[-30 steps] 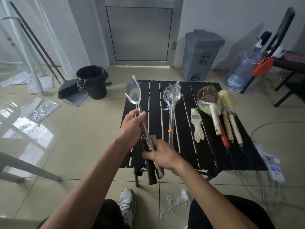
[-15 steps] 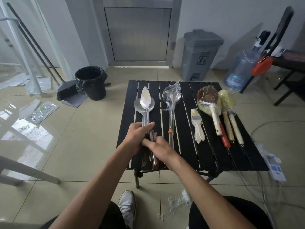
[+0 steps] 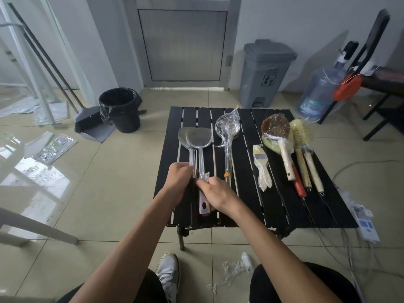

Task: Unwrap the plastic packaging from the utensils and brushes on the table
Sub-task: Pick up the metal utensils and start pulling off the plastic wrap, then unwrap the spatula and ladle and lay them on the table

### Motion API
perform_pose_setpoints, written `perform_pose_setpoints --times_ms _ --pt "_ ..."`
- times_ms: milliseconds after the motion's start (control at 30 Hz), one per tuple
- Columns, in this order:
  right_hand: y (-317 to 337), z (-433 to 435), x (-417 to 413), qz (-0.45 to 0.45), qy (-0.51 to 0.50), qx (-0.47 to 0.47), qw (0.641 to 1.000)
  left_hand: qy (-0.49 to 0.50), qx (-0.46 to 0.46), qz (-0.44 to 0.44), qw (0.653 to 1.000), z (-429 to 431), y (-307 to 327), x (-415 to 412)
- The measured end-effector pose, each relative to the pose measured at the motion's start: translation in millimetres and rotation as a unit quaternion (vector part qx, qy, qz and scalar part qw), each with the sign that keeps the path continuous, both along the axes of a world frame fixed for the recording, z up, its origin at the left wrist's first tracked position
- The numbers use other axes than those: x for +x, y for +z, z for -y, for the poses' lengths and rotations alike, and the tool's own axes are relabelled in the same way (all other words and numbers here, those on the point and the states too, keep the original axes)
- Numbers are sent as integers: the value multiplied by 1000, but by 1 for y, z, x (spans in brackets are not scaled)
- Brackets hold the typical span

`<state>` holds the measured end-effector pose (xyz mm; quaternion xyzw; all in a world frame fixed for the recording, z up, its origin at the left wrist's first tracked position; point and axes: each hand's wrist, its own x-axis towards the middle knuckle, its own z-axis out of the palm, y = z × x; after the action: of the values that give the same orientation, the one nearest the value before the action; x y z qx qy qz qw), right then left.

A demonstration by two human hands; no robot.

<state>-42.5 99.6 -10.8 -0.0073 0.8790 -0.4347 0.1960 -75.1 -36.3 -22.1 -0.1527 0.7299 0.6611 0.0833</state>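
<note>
Spatulas [image 3: 200, 137] lowered onto slatted table [image 3: 244, 193] near door [image 3: 182, 44]; left hand [image 3: 178, 178], right hand [image 3: 216, 194] clamp handles [image 3: 203, 204].

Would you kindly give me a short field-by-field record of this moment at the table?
Left hand: grips the handles of two steel utensils
Right hand: pinches plastic film at those handles
Wrapped: ladle, paintbrush, round brush
Surface: black slatted table
Floor: film scraps beside a white shoe; black bin off to the left
</note>
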Motion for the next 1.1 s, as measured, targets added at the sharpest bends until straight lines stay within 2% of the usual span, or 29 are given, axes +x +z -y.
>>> perform_pose_setpoints --times_ms 200,433,533,600,700,767,867,967,1033,1100 --pt "-4 10 0 -49 73 107 990 -23 -149 -16 988 -6 -3 -4" --pt "-10 22 10 -120 51 204 970 -41 -282 5 959 -7 -4 0" --pt "-13 23 14 -117 52 214 968 -81 -356 -2 931 -9 -3 -1" --pt "-12 23 16 -121 62 210 968 -115 -433 25 893 -8 4 -9" --pt "-11 23 21 -166 75 206 962 -206 -531 82 818 -11 23 -29" --pt "-11 27 24 -193 66 217 955 -263 -539 128 790 -16 37 -42" --pt "-11 32 26 -187 58 236 952 -313 -530 254 745 -34 57 -66" --pt "-9 34 26 -177 62 237 953 -353 -534 378 669 -53 68 -83" --pt "-7 33 26 -171 65 221 958 -376 -565 404 613 -64 68 -87" --pt "-5 31 27 -161 63 197 965 -411 -598 385 570 -75 63 -85"
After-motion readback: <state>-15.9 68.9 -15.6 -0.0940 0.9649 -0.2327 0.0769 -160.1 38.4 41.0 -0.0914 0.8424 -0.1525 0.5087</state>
